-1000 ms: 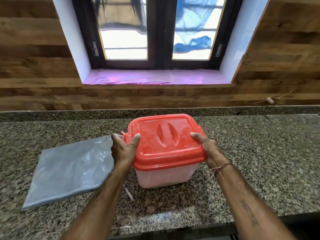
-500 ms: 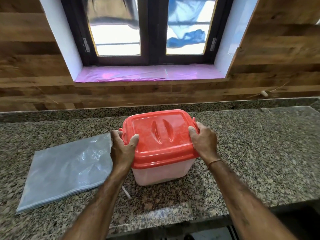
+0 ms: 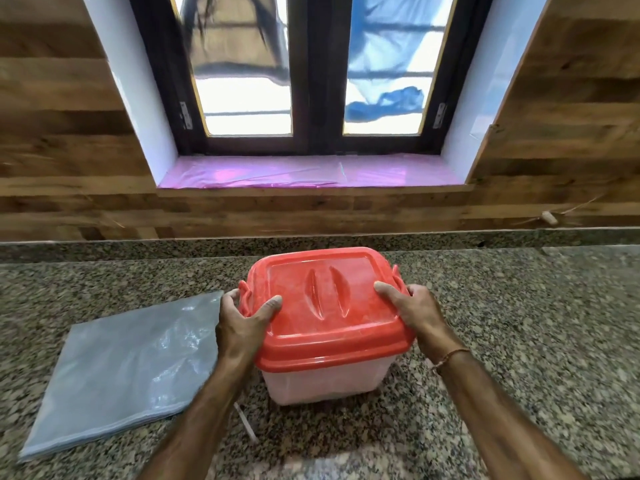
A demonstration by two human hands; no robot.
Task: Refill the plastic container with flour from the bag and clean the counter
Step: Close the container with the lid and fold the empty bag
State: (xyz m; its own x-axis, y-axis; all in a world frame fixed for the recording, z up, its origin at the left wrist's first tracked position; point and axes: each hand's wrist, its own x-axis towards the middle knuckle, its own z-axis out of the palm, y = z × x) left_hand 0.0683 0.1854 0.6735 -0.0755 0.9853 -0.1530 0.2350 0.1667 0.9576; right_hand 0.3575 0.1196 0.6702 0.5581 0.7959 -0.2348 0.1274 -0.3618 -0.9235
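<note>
A translucent plastic container point(image 3: 325, 382) with a red lid point(image 3: 329, 306) stands on the speckled granite counter point(image 3: 519, 341), in front of me. My left hand point(image 3: 242, 323) grips the lid's left edge by the red latch, thumb on top. My right hand point(image 3: 412, 313) grips the lid's right edge, thumb on top and fingers curled over the side. A flat, empty-looking grey plastic bag point(image 3: 121, 372) lies on the counter to the left of the container.
A thin white strip point(image 3: 246, 422) lies on the counter by my left forearm. A low granite ledge point(image 3: 138, 245) and a wood-panelled wall run behind. A window with a pink-covered sill point(image 3: 311, 173) sits above. The counter's front edge is near the bottom.
Both hands have stayed on the lid's sides; the right hand shifted a little along the right edge. The container sits in about the same place while the camera tilted.
</note>
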